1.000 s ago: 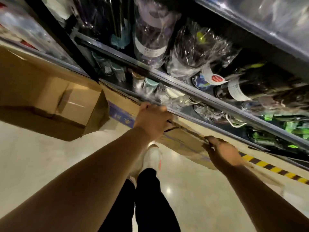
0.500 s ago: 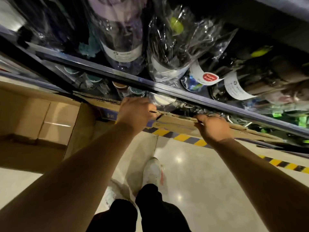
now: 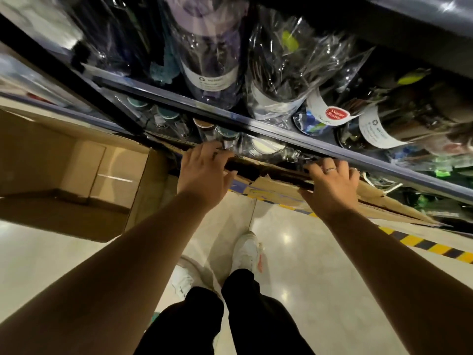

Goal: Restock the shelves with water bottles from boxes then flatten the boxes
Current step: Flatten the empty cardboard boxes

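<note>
Our left hand [image 3: 204, 169] and right hand [image 3: 331, 184] lie splayed, fingers fairly straight, pressing the top edge of a flattened box [image 3: 279, 188] that leans against the lower shelf [image 3: 281, 129]. Wrapped water bottles [image 3: 210, 60] crowd the shelves, so restocking looks largely done, while an open box [image 3: 76, 172] to the left is not yet flattened. That box is cut off at the frame edge, and the lower shelf is too dark and blurred to make out.

Retail shop aisle, metal shelves [image 3: 281, 135] stocked w/ plastic-wrapped water bottles [image 3: 210, 60], red "Water Bottle" sticker [image 3: 337, 114], open cardboard stock box [image 3: 76, 175] at left, yellow/blk hazard tape [image 3: 422, 245] on glossy tiled floor [image 3: 320, 272]
</note>
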